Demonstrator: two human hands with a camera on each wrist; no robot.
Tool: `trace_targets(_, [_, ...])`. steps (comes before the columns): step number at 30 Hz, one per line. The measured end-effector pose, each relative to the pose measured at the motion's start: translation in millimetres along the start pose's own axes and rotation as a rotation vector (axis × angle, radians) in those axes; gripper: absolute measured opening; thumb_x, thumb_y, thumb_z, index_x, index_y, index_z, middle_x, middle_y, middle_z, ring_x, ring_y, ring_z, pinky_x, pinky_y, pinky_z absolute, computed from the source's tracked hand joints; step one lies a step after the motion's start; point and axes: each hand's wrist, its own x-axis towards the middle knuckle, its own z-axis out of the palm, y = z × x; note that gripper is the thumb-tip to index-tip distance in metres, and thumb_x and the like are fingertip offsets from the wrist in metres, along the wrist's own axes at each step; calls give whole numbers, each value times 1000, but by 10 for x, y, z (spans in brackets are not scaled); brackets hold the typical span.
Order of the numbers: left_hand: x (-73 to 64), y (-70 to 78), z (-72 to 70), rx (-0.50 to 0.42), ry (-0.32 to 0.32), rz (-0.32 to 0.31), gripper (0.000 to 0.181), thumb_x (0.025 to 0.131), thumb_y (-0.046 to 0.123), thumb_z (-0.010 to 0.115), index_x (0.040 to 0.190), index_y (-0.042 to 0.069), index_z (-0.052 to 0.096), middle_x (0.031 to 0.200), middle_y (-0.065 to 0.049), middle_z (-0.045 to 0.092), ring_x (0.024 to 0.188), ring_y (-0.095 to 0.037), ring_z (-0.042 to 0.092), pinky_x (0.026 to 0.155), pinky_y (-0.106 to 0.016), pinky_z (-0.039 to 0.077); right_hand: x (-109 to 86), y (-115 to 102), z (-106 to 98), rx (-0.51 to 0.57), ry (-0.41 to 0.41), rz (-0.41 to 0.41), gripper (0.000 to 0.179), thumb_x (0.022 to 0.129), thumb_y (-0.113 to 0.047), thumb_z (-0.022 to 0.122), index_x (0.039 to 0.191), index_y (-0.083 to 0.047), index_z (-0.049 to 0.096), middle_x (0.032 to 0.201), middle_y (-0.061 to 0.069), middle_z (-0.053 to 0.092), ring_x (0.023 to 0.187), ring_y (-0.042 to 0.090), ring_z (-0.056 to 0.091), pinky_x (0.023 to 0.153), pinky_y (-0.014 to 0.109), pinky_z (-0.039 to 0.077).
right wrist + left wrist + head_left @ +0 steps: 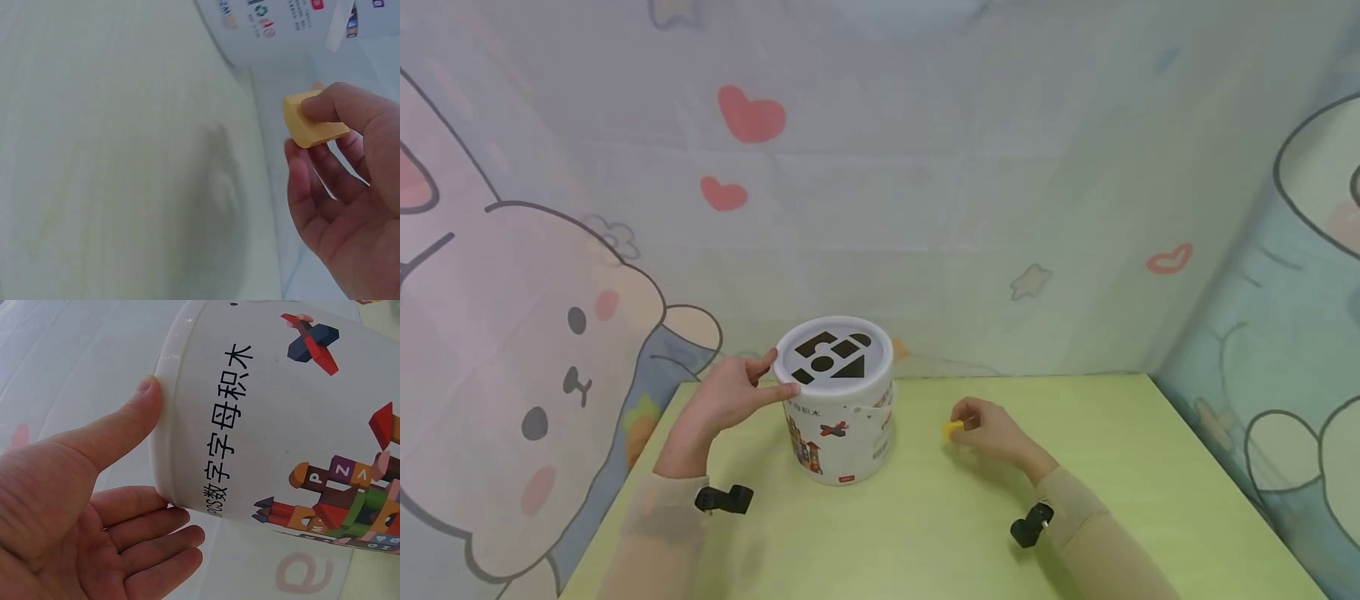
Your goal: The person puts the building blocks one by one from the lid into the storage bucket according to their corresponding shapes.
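A white lidded bucket (842,442) with toy-block pictures stands upright, its lid (832,386) cut with dark shaped holes. At the lid's left edge rests my left hand (730,392): the outstretched thumb touches the rim, and the other fingers lie loosely extended beside it. The left wrist view shows this left hand (106,506) against the bucket's side (250,425). To the bucket's right, my right hand (992,429) pinches a small yellow block (952,429) above the table. In the right wrist view, the block (300,125) has a rounded face and sits between thumb and fingers.
The pale green table (880,550) extends to both sides of the bucket. Behind it hangs a backdrop cloth (925,208) with hearts and cartoon animals. A white handle (868,410) is attached to the bucket's side.
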Motion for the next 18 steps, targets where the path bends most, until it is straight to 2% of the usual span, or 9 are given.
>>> trace_targets(3, [7,-10,-6,8,-1,4,92,93,58,80,161,7,44,153,-29,53,126,-40,63,86,-45,52,27,-128,-37,-29,66,-25,16,95,-16,80,107,-15,69,108,1,71,100,20,64,85,37,51])
trace_targets(5, [22,-11,-14,10,0,7,92,93,58,80,161,7,44,153,-29,53,125,-38,64,84,-44,51,48,-232,-73,-13,115,-43,17,95,-16,81,108,-15,70,109,1,72,101,22,65,83,38,53])
trace_targets(10, [40,5,-27,4,2,2,92,93,58,80,161,8,44,154,-27,52,132,-40,61,85,-45,51,92,-459,-150,54,218,-76,27,96,-15,82,122,-12,74,116,5,75,103,25,70,84,39,58])
trace_targets(15, [21,-1,-22,-4,-4,-6,92,93,58,81,162,8,44,155,-27,52,113,-33,62,78,-42,48,139,-601,-166,96,251,-97,34,98,-14,79,131,-9,75,120,8,76,104,26,71,89,40,60])
trace_targets(18, [7,-10,-16,-3,-8,-6,92,93,58,80,161,8,44,155,-27,52,113,-32,61,78,-41,48,167,-684,-164,103,264,-109,33,98,-14,78,131,-8,75,119,8,76,105,26,71,90,39,60])
